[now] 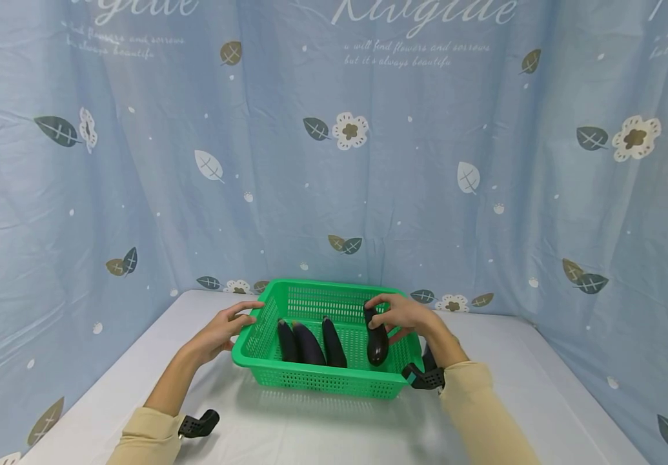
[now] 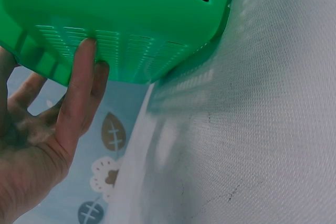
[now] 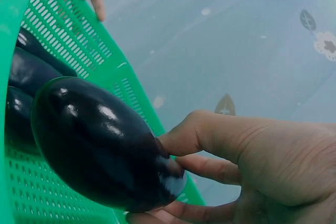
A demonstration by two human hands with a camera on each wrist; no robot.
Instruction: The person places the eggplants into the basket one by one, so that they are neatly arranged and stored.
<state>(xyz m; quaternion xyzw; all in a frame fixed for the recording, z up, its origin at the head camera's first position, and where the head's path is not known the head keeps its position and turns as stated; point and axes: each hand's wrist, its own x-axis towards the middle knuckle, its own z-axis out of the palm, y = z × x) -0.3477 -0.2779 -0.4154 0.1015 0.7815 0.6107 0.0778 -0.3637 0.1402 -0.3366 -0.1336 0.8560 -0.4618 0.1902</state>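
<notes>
A green plastic basket point(image 1: 328, 380) with slotted walls stands on the white table. At its left end my left hand point(image 1: 216, 334) holds the rim. In the left wrist view, fingers point(image 2: 80, 85) of that hand lie against the outer wall below the rim. My right hand point(image 1: 412, 315) grips a dark glossy eggplant point(image 1: 377, 350) at the basket's right side, thumb and fingers round its upper part. Lying side by side further left in the basket are three more eggplants, a left one point(image 1: 287, 342), a middle one point(image 1: 308, 345) and a right one point(image 1: 334, 347).
White cloth point(image 1: 322, 436) covers the table under the basket. A blue patterned curtain point(image 1: 287, 194) hangs behind it and along both sides. Black wrist-worn devices point(image 1: 199, 425) sit near both sleeves.
</notes>
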